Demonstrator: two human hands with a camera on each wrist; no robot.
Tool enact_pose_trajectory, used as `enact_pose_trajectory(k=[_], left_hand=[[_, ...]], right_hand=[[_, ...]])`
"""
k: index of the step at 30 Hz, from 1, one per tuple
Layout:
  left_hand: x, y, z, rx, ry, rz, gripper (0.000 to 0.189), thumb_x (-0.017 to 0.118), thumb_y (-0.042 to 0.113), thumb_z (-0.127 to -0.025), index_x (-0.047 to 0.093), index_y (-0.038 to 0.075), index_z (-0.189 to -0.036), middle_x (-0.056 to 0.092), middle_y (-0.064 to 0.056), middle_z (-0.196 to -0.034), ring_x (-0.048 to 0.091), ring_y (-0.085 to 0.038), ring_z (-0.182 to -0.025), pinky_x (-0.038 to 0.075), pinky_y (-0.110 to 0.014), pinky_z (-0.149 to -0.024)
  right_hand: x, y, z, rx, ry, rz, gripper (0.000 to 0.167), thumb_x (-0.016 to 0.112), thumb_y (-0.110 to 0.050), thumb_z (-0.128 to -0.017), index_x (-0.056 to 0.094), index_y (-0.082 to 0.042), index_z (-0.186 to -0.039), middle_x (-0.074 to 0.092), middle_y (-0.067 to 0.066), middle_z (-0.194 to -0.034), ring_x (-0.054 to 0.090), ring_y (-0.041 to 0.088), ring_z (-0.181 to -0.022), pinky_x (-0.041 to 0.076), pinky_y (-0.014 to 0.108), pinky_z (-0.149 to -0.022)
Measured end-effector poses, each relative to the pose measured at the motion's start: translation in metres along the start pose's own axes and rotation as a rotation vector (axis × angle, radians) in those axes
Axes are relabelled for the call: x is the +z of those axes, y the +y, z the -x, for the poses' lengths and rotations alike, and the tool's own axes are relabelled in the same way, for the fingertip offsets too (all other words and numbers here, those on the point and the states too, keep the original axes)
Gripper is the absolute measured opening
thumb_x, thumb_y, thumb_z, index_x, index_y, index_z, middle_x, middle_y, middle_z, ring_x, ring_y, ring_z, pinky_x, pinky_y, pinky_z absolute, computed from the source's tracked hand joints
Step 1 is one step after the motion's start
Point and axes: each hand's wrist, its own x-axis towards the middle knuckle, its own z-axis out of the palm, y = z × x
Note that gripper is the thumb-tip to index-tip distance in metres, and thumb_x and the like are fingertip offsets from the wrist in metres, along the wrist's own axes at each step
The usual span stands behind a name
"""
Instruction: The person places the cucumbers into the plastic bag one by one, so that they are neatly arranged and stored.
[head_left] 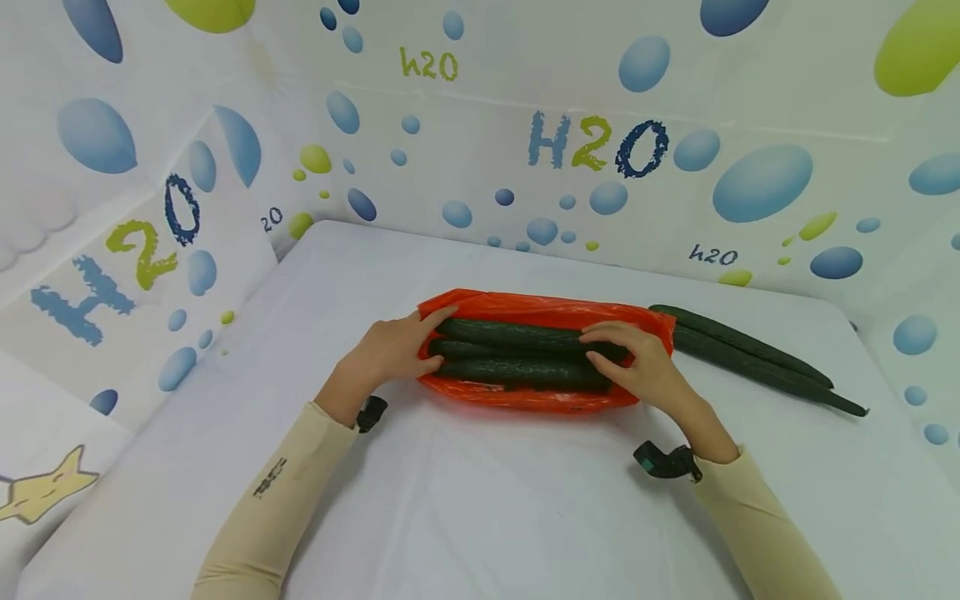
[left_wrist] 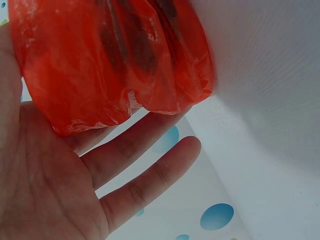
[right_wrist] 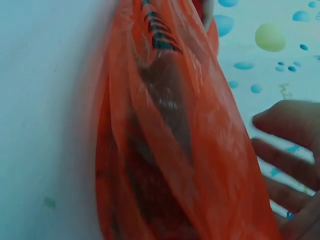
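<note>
Several dark green cucumbers lie lengthwise in a red plastic bag, whose mouth faces up. At the bag's left end is my left hand, its thumb and forefinger spread across the cucumber ends and bag rim. The left wrist view shows its other fingers straight and apart by the bag. My right hand arches over the right end of the cucumbers, thumb and fingertips touching them. In the blurred right wrist view, its loosely spread fingers are beside the bag; the palm's contact is hidden.
Two more cucumbers lie side by side on the white table, right of the bag. Behind the table hangs a white backdrop with coloured drops and lettering. Dark wrist cameras sit below the wrists.
</note>
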Motion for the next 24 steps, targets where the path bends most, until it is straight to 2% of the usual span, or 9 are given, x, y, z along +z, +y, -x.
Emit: enact_pose_trajectory(k=[4,8,11,18,21,24], left_hand=[[0.0,-0.001,-0.001,-0.005,-0.003,0.0,0.076,0.066,0.033,-0.091,0.027,0.021,-0.155,0.055,-0.014,-0.1,0.048,-0.019,-0.054,0.046,-0.03,-0.054],[0.001,-0.002,-0.002,-0.001,-0.004,-0.006,0.076,0.066,0.033,-0.091,0.026,0.021,-0.155,0.056,-0.015,-0.102,0.049,-0.019,-0.053,0.047,-0.031,-0.055],[0.004,-0.002,0.0,0.004,-0.009,-0.005,0.077,0.066,0.033,-0.091,0.026,0.02,-0.155,0.056,-0.015,-0.101,0.049,-0.019,-0.053,0.047,-0.031,-0.055],[0.004,-0.002,0.002,0.021,0.002,-0.005,0.075,0.065,0.032,-0.091,0.028,0.018,-0.154,0.055,-0.013,-0.094,0.047,-0.018,-0.05,0.044,-0.029,-0.05],[0.003,-0.002,0.0,0.022,0.005,-0.01,0.075,0.065,0.032,-0.091,0.028,0.018,-0.154,0.056,-0.014,-0.096,0.048,-0.019,-0.052,0.046,-0.03,-0.052],[0.002,-0.002,-0.001,0.015,0.001,-0.011,0.075,0.065,0.032,-0.091,0.028,0.019,-0.154,0.057,-0.016,-0.101,0.05,-0.019,-0.054,0.048,-0.031,-0.055]], right_hand=[[-0.005,0.002,0.004,-0.101,0.087,-0.084,0.039,0.074,0.014,-0.074,0.068,0.002,-0.11,0.067,0.014,-0.111,0.059,0.018,-0.11,0.042,0.016,-0.098],[-0.012,-0.001,0.008,-0.191,0.186,-0.174,0.04,0.07,0.024,-0.066,0.065,0.011,-0.104,0.066,0.022,-0.103,0.06,0.015,-0.105,0.046,0.018,-0.094],[-0.017,-0.003,0.012,-0.203,0.253,-0.228,0.037,0.064,0.026,-0.066,0.064,0.015,-0.102,0.065,0.022,-0.103,0.06,0.015,-0.103,0.049,0.019,-0.091],[-0.026,0.016,0.023,-0.194,0.399,-0.293,0.024,0.063,0.018,-0.079,0.063,0.018,-0.103,0.067,0.013,-0.108,0.061,0.015,-0.097,0.051,0.016,-0.085],[-0.03,0.023,0.026,-0.218,0.472,-0.327,0.018,0.061,0.014,-0.084,0.06,0.022,-0.1,0.067,0.013,-0.107,0.061,0.014,-0.098,0.05,0.018,-0.087],[-0.033,0.028,0.029,-0.239,0.533,-0.306,0.015,0.057,0.017,-0.084,0.059,0.025,-0.096,0.066,0.014,-0.104,0.062,0.014,-0.099,0.05,0.018,-0.089]])
